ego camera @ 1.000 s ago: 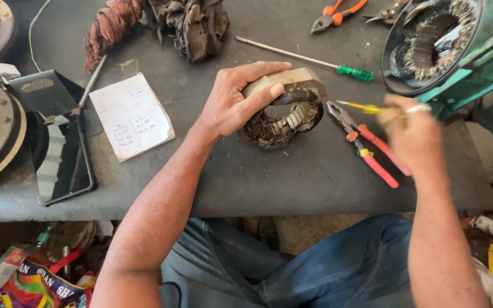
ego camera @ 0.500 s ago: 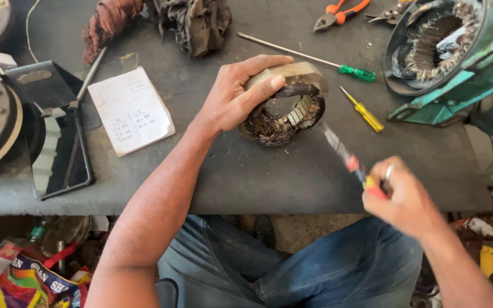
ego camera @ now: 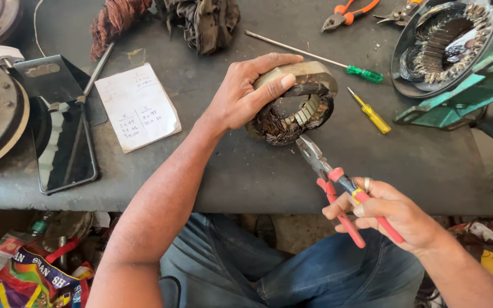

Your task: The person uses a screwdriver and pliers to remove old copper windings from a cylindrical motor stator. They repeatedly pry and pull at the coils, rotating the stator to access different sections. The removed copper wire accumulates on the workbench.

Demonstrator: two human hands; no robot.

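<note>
One motor coil ring (ego camera: 293, 104) at frame centre is gripped by the left hand (ego camera: 245, 94); one pair of red pliers (ego camera: 338, 185) is clasped by the right hand (ego camera: 395, 214). Two screwdrivers (ego camera: 366, 109) are seen beside it.

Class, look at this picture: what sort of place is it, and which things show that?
Probably a motor repair workshop. The left hand steadies a stator ring with copper windings on a worn bench, the right hand brings red-handled pliers to it, and screwdrivers lie nearby.

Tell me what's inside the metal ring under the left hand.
Inside the stator ring: tangled copper windings and pale slot teeth. The left hand covers its near-left part.
</note>
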